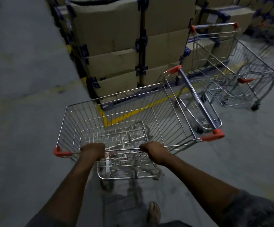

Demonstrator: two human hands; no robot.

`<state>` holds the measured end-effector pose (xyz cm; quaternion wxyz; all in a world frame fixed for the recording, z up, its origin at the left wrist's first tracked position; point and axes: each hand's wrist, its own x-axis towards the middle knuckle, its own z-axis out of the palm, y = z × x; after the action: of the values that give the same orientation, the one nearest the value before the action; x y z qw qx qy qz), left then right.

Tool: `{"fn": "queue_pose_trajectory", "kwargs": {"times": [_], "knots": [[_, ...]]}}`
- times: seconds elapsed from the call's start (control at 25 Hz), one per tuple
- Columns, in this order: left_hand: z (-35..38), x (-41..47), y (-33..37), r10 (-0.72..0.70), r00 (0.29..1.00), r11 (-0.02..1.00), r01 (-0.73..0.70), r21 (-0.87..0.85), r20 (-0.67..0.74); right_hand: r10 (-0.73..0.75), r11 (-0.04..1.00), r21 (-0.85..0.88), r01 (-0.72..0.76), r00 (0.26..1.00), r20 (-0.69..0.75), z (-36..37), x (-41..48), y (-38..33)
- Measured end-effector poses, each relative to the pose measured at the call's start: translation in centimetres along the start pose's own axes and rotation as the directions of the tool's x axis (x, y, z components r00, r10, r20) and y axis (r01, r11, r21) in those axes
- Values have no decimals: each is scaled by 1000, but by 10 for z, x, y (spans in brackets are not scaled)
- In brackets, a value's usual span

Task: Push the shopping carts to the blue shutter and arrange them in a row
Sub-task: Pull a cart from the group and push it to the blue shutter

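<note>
A wire shopping cart with orange handle caps stands right in front of me. My left hand and my right hand both grip its handle bar, one on each side of the middle. A second cart sits just to the right, its handle bar against my cart's right side. A third cart stands farther back on the right. No blue shutter is in view.
Stacked cardboard boxes on a pallet rise straight ahead, close behind my cart's front. A yellow floor line runs under the basket. Grey concrete floor stretches to the left. My foot shows at the bottom.
</note>
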<state>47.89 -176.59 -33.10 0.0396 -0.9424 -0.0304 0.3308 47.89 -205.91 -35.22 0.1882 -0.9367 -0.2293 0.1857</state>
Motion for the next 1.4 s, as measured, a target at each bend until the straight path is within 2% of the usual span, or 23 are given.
{"fn": "queue_pose_trajectory", "kwargs": {"times": [0.08, 0.16, 0.2, 0.28, 0.36, 0.44, 0.52, 0.64, 0.68, 0.76, 0.88, 0.96, 1.08, 1.2, 1.28, 1.36, 1.4], "knots": [[20, -21, 25, 88, 993, 995, -84, 53, -73, -27, 1000, 4, 27, 999, 25, 12, -1, -24], [40, -46, 59, 241, 951, 965, -256, -58, -193, -58, 998, 0, 58, 994, 91, 19, 0, -47], [45, -56, 68, 264, 928, 954, -291, -69, -261, -89, 996, -5, 90, 987, 132, 20, 1, -58], [53, -67, 67, 273, 892, 961, -272, 55, -360, -111, 988, -88, 129, 977, 181, 16, 2, -72], [59, -74, 49, 254, 901, 967, -229, 111, -352, -69, 954, -272, 125, 976, 209, 4, -1, -79], [69, -80, 32, 225, 916, 974, -211, 77, -331, -36, 905, -410, 116, 980, 197, -16, -5, -83], [77, -84, 23, 197, 939, 980, -198, 25, -282, -18, 856, -509, 86, 990, 138, -38, -10, -83], [76, -93, 9, 171, 966, 982, -183, -48, -192, 115, 792, -610, -30, 988, 102, -60, -15, -76], [73, -97, 5, 175, 970, 982, -185, -46, -166, 157, 791, -608, -63, 982, 103, -60, -15, -71], [72, -100, -2, 158, 983, 985, -164, -56, -94, 152, 837, -543, -70, 983, 107, -51, -13, -66], [76, -99, -15, 49, 998, 981, -40, -189, 45, 25, 931, -363, 34, 988, 155, -36, -4, -66], [74, -103, -20, 5, 995, 969, 19, -247, 96, -52, 939, -327, 106, 984, 170, -29, -1, -73], [54, -119, 5, -24, 999, 911, 11, -412, -27, -156, 927, -309, 214, 967, 203, -26, 1, -87], [31, -134, 56, 81, 990, 804, -132, -580, -113, -228, 886, -327, 329, 923, 310, -25, 10, -105], [30, -137, 85, 121, 983, 716, -184, -674, -139, -232, 902, -261, 344, 896, 379, -30, 17, -118], [35, -140, 100, 37, 978, 648, -180, -741, -205, -238, 922, -190, 337, 881, 409, -38, 21, -127], [39, -140, 104, -42, 971, 649, -154, -745, -237, -253, 933, -141, 331, 883, 396, -42, 23, -131]]}}
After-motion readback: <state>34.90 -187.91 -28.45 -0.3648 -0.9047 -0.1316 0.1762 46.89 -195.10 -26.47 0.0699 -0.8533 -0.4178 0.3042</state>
